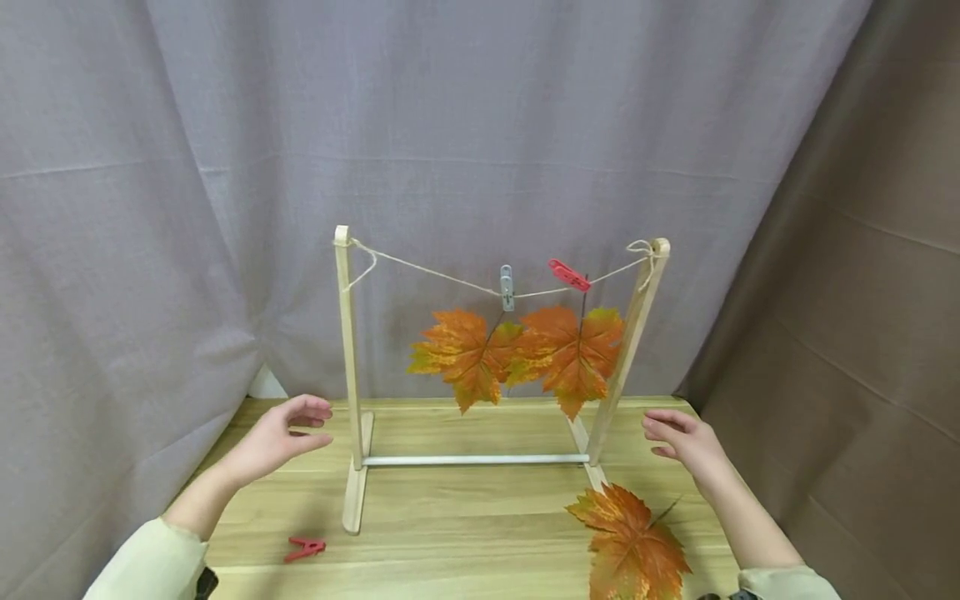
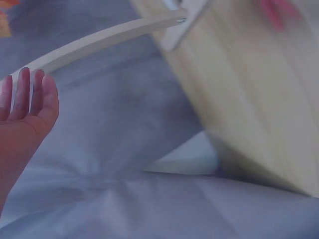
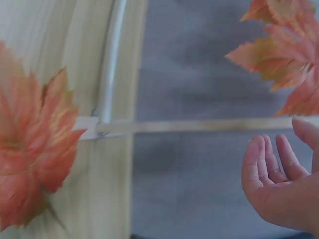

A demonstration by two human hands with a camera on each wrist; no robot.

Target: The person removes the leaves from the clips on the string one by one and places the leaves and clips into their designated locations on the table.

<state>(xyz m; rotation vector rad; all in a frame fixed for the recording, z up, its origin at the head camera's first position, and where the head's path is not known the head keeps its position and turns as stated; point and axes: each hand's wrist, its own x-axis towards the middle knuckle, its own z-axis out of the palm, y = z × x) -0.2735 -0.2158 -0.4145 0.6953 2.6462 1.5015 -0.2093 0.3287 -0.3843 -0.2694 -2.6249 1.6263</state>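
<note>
Wooden table (image 1: 465, 521), hands (image 1: 273, 437) (image 1: 690, 443) raised, flanking frame (image 1: 349, 350)

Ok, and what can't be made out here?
Loose leaf: lower end cut off by head view's bottom edge.
Rack's right foot: near end hidden behind that leaf, head view.
Grey clothespin: too small in the head view to tell how it meets the left hanging leaf.
Loose red clothespin: blurred, left wrist view.
Dark item by the left cuff: head view's bottom edge cuts it.
</note>
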